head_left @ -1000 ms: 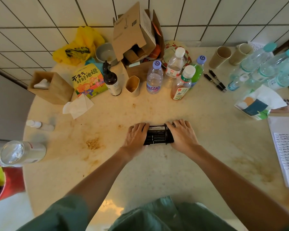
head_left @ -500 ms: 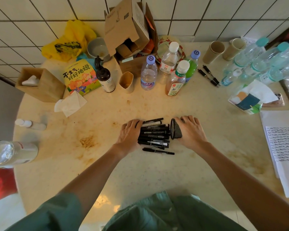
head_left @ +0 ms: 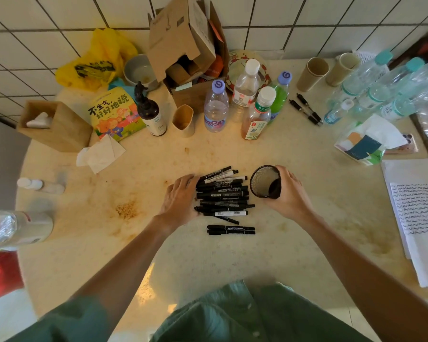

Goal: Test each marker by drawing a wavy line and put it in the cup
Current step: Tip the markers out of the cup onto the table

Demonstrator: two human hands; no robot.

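Markers [head_left: 221,193] lie piled, labels unreadable; left hand [head_left: 181,199] flat beside them, right hand [head_left: 288,191] gripping mesh cup [head_left: 266,181].

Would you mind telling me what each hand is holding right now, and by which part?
The right hand grips the black mesh cup around its side wall. The left hand holds nothing, resting flat against the markers.
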